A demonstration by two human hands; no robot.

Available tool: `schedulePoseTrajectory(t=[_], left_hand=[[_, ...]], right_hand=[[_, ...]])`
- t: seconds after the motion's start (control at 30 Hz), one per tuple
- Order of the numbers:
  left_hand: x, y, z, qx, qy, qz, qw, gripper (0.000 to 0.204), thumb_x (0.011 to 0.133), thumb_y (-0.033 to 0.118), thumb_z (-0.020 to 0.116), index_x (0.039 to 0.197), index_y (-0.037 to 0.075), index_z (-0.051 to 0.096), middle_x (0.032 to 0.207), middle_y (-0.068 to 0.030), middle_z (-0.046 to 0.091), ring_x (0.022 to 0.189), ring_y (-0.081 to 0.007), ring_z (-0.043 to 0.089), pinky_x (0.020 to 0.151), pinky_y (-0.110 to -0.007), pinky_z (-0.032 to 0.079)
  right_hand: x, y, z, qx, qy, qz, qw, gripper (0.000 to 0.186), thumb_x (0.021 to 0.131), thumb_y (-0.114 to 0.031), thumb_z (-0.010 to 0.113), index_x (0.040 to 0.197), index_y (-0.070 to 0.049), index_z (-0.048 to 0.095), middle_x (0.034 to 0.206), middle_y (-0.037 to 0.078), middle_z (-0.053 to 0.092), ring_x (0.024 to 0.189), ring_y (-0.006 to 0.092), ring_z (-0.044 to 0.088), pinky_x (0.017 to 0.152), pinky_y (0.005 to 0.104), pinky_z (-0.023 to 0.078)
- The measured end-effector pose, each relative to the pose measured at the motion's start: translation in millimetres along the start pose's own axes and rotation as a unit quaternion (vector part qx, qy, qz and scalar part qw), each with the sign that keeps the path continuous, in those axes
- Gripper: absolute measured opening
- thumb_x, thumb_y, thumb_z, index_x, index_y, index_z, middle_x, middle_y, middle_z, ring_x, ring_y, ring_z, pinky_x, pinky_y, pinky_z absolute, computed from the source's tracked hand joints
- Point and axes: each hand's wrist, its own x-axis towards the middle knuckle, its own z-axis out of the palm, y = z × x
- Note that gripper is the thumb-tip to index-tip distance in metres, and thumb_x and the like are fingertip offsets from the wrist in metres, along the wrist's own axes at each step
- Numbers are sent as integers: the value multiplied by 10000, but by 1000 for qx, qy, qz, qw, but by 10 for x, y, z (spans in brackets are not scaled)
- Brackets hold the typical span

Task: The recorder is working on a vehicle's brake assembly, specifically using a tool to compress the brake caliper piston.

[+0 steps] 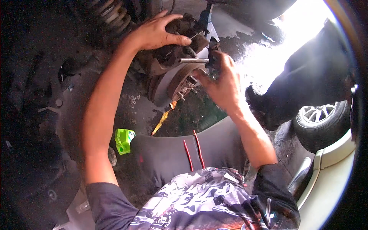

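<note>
A brake caliper (165, 57) sits over the upper part of a brake disc (163, 85) with a rusty hub (180, 82) and wheel studs. My left hand (155, 32) is at the top of the caliper, its thumb and fingers spread apart. A silver metal pin (193, 60) sticks out sideways in front of the caliper, below a dark coil spring (189, 51). My right hand (224, 82) is right of the disc, slightly blurred, thumb toward the hub and fingers curled upward. Thumb and fingers stand apart, with nothing visible between them.
A suspension coil spring (115, 15) hangs at upper left. A blue stand (209, 23) rises behind the caliper. A bright green plastic piece (123, 141) lies beside my left leg. A wheel (320, 119) lies at right, near a pale car panel (329, 176).
</note>
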Motion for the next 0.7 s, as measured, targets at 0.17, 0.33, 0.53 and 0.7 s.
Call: schedulePoseTrajectory(t=[0.17,0.33,0.53,0.7], left_hand=[[-59,-20,14,-12,28,8,1000,911,722,654,721,1441,170,445,1525,-282,282,1437,-386,264,1162,-443,262],[-51,-6,29,-19,12,-7,1000,857,736,613,735,1425,176,472,1534,-276,273,1442,-375,261,1161,-436,264],[-37,-63,44,-43,33,18,998,973,658,711,725,1423,162,479,1532,-261,293,1421,-381,306,1145,-449,293],[-67,-44,32,-7,17,-3,1000,816,755,569,741,1417,171,477,1533,-248,298,1443,-355,269,1173,-427,240]], right_hand=[[186,-272,58,-221,-103,-162,956,477,827,-483,694,909,-18,627,818,146,604,757,350,668,668,444,547],[134,-219,195,177,-125,128,968,474,923,-438,648,891,35,663,644,49,607,544,135,558,511,315,433],[99,-177,486,408,-53,203,889,522,961,-495,571,856,5,680,639,1,603,503,80,497,464,243,378],[226,-113,-35,84,-111,100,985,437,917,-404,643,1060,8,621,957,128,628,843,212,599,730,333,493]])
